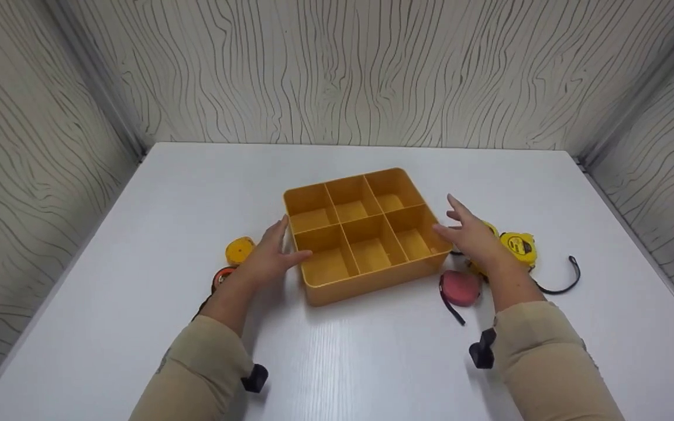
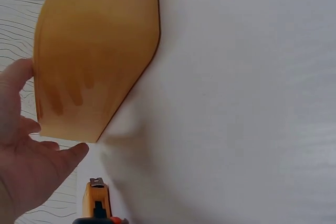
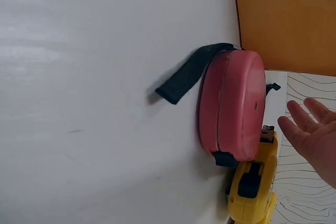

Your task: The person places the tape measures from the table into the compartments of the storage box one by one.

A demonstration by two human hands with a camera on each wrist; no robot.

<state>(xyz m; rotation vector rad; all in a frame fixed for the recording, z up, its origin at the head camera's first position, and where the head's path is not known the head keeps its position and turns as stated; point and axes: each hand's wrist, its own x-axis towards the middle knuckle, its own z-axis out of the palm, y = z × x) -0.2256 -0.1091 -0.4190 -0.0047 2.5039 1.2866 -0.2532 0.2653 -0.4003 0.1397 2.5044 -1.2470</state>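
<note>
An orange-yellow box [image 1: 366, 280] divided into several compartments, none holding anything, sits at a slant mid-table. My left hand [image 1: 267, 258] is at its left side, fingers extended and thumb at the rim; in the left wrist view, the fingertips [image 2: 80, 151] lie close to the box's corner. On the right, my right hand [image 1: 473, 235] is spread beside the box, its thumb near the rim. In the right wrist view its fingers [image 3: 304, 119] hold nothing. Close to that hand lie a pink tape measure [image 1: 461, 288] with a dark strap and a yellow tape measure [image 1: 518, 248].
Left of the box are an orange-yellow tape measure [image 1: 240, 251] and a red-and-black one [image 1: 220, 277], partly hidden by the left arm. Another yellow tape measure [image 1: 491, 228] is mostly behind the right hand. A black wrist strap [image 1: 571, 280] curls to the right. Wood-patterned panels [image 1: 337, 70] surround the white table [image 1: 337, 362].
</note>
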